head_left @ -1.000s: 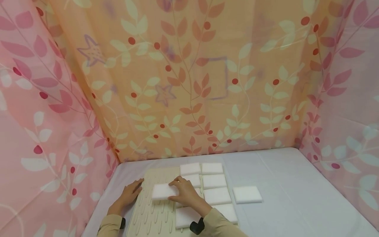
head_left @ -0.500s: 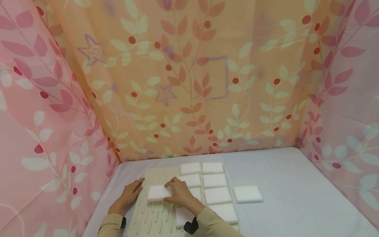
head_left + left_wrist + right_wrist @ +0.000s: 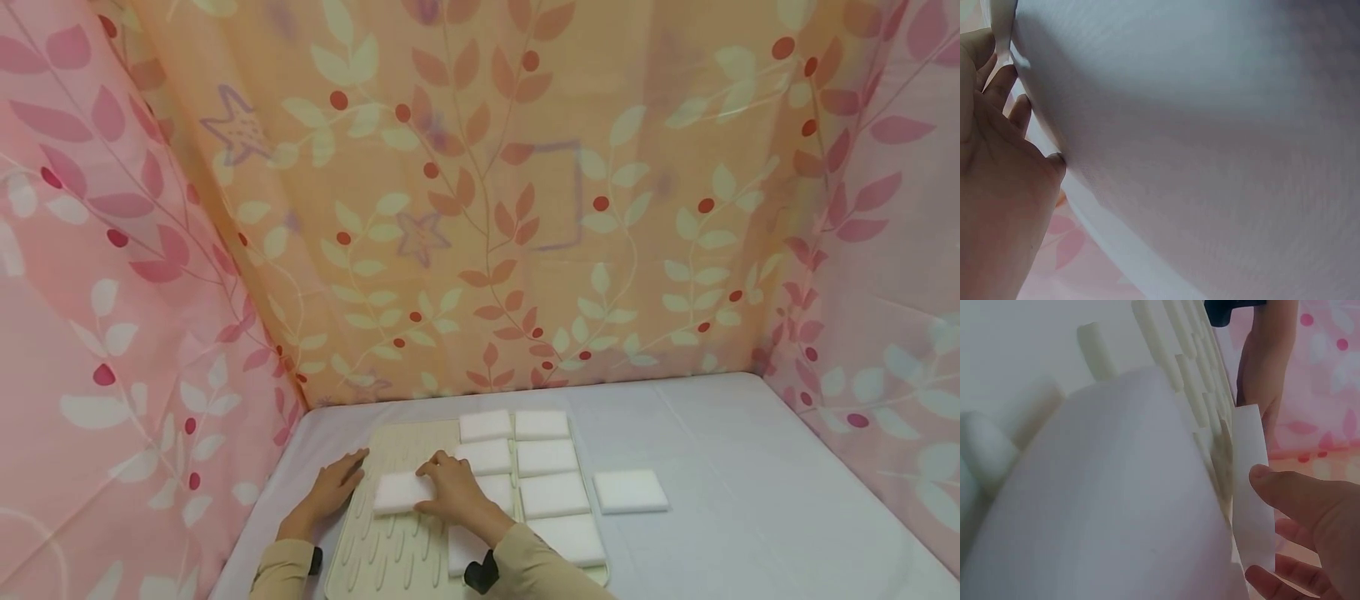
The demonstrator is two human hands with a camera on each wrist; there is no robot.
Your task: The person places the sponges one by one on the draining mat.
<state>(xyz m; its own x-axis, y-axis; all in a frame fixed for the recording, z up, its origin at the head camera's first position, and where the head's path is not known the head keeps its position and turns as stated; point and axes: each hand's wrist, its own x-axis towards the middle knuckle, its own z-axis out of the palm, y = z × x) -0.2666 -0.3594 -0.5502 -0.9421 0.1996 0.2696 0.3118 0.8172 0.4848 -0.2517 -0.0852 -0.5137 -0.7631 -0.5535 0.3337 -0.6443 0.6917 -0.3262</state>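
My right hand point(image 3: 456, 493) pinches a white rectangular sponge block point(image 3: 399, 494) between thumb and fingers, low over the cream ridged mat point(image 3: 405, 433). In the right wrist view, the thumb of the right hand point(image 3: 1310, 512) presses one long edge of that sponge point(image 3: 1250, 437), which stands close to the mat's surface. My left hand point(image 3: 330, 489) lies at the mat's left edge with fingers extended. In the left wrist view, the left hand's fingertips point(image 3: 1057, 161) touch a pale edge. Two columns of white sponges point(image 3: 553, 493) cover the mat's right side; the right forearm partly hides the near ones.
A single white sponge point(image 3: 630, 490) lies on the white-covered table point(image 3: 750, 500) right of the mat. Floral curtains point(image 3: 480, 250) hang around the back and both sides. Bare ridges of the mat show on its left half.
My right hand has shifted left with the sponge and then slightly down toward the mat. My left hand stays at the mat's edge.
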